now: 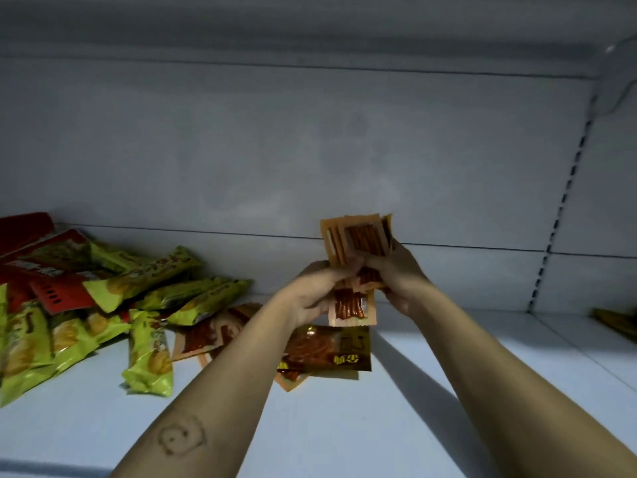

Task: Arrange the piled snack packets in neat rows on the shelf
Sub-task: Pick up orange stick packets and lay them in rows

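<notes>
Head view: left hand and right hand together clutch a fan of orange snack packets above the shelf; green packets pile at nine o'clock.

The only view comes from a wide-angle camera worn on the person's head. It faces forward and a little downward into a white shelf. It sits close in: both forearms reach up from the bottom edge, and the left grip and right grip meet around orange packets near the frame's middle. The back panel fills the upper half, under the shelf above. The left edge cuts the pile of snack packets. A slotted upright leans at the right.
</notes>
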The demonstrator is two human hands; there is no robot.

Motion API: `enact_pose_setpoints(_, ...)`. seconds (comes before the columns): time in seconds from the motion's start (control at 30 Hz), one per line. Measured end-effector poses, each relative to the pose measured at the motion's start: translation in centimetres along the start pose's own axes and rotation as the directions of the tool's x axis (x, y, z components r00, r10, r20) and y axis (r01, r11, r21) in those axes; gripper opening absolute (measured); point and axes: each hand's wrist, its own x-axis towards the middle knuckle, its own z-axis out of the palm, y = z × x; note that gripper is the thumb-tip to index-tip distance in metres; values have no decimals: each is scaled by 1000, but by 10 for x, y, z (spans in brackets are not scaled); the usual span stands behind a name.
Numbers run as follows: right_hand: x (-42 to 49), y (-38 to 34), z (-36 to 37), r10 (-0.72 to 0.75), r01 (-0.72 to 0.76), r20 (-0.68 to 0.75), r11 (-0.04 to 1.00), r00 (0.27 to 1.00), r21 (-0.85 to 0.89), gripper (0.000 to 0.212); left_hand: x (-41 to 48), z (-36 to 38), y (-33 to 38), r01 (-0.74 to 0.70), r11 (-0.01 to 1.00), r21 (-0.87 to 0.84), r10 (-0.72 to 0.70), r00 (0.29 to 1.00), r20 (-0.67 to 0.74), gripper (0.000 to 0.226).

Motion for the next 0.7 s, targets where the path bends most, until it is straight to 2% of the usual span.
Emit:
enact_pose_setpoints(0.07, 0, 4, -16, -43, 26, -64, 972, 997, -235, 41, 15, 15, -1, -6, 997, -79, 10, 998, 55, 61)
enact_pose_setpoints(0.13, 0, 11, -34, 2, -46, -106, 908, 994, -417, 68, 29, 29, -6, 1, 998, -64, 3, 997, 74, 60)
enact_pose_setpoints(0.2, 0, 20, -50, 132, -203, -185, 873, 974, -444, 98, 43, 44, -19, 31, 999, -37, -28, 997, 72, 50)
enact_pose_setpoints(0.27, -4, 26, -64, 254, -337, -272, 884, 928, -326, 105, 54, 57, -33, 55, 998, -29, -54, 997, 55, 33)
enact_pose_setpoints(0.3, -9, 30, -70, 275, -355, -278, 886, 920, -299, 93, 59, 62, -41, 63, 997, -49, -60, 997, 43, 29)
enact_pose_setpoints(0.37, -20, 34, -76, 191, -261, -220, 897, 957, -357, 39, 65, 67, -49, 61, 994, -90, -60, 998, 18, 29)
enact_pose_setpoints(0.4, -19, 42, -81, 130, -201, -202, 899, 971, -390, 25, 66, 66, -52, 51, 994, -95, -49, 999, 21, 28)
enact_pose_setpoints(0.43, -22, 46, -83, 110, -179, -196, 909, 974, -377, 32, 66, 65, -53, 39, 994, -103, -36, 999, 29, 28)
enact_pose_setpoints(0.5, -23, 46, -85, 98, -155, -213, 949, 972, -274, 71, 61, 59, -51, 26, 986, -162, -19, 999, 46, 33)
enact_pose_setpoints(0.53, -23, 44, -85, 101, -153, -232, 964, 967, -217, 85, 57, 56, -49, 30, 976, -214, -20, 999, 48, 40)
enact_pose_setpoints(0.57, -22, 43, -85, 106, -146, -228, 975, 968, -169, 84, 54, 52, -48, 32, 964, -264, -20, 999, 47, 46)
enact_pose_setpoints(0.7, -22, 43, -83, 49, -52, -217, 999, 975, -12, 37, 48, 45, -46, -3, 944, -330, 29, 997, 74, 57)
